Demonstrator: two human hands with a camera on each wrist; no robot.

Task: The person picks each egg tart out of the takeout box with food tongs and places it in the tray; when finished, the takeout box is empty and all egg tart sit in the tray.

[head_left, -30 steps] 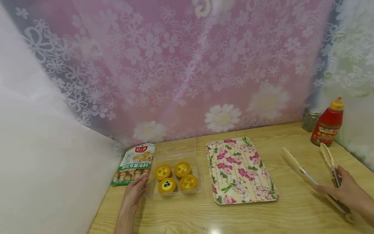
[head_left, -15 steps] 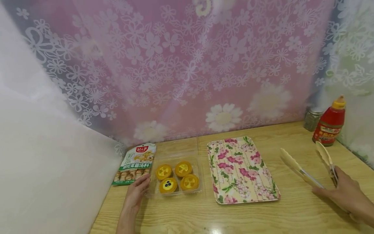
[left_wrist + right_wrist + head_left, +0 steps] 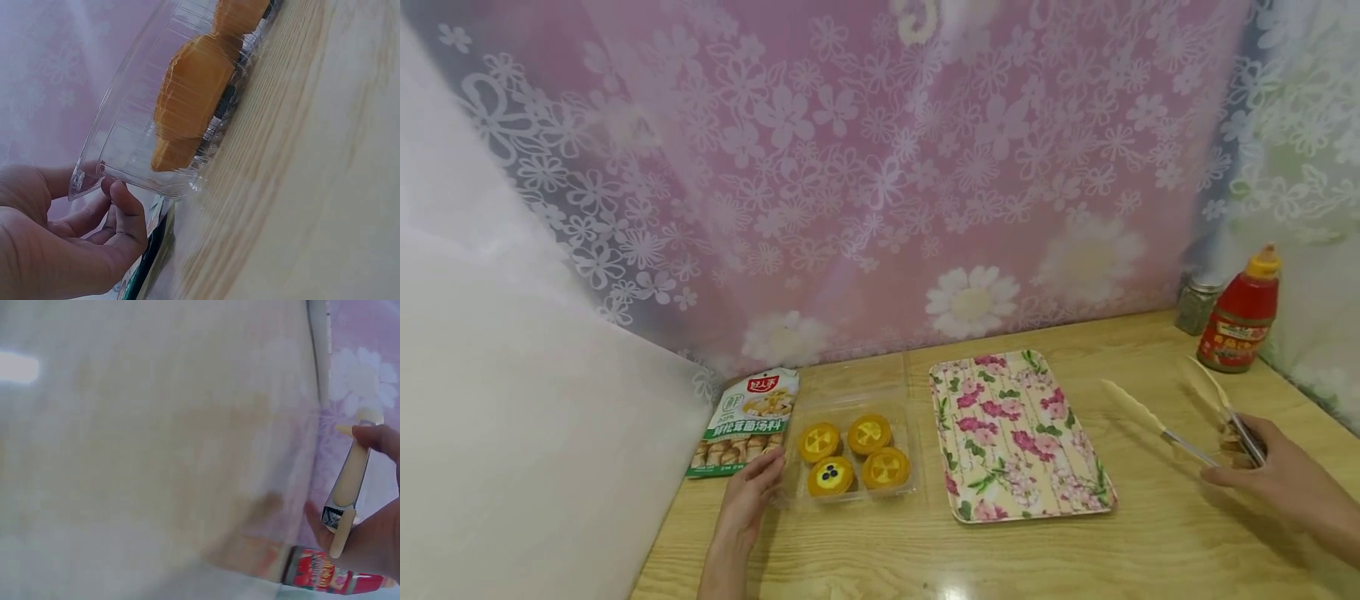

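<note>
My left hand (image 3: pixel 743 504) pinches the left rim of a clear plastic container (image 3: pixel 122 140), thumb on one side and curled fingers on the other. Several egg tarts (image 3: pixel 883 469) sit inside it; one is topped with dark berries. My right hand (image 3: pixel 1281 483) grips a pair of tongs (image 3: pixel 1187 448) at the right of the table. The tong arms are spread wide with nothing between their pale tips, and they are raised off the table. In the right wrist view the handle end of the tongs (image 3: pixel 350 478) lies between thumb and fingers.
A flowered tray (image 3: pixel 1015 442) lies at mid-table. Behind my left hand is a soup-mix packet (image 3: pixel 748 421). A red sauce bottle (image 3: pixel 1238 321) and a small spice jar (image 3: pixel 1198 307) stand at the back right, before the flowered curtain (image 3: pixel 887 167).
The tongs have shifted slightly left and been lifted, with my right hand's grip turning so that the handle end is tucked behind it. My left hand stays at the container.
</note>
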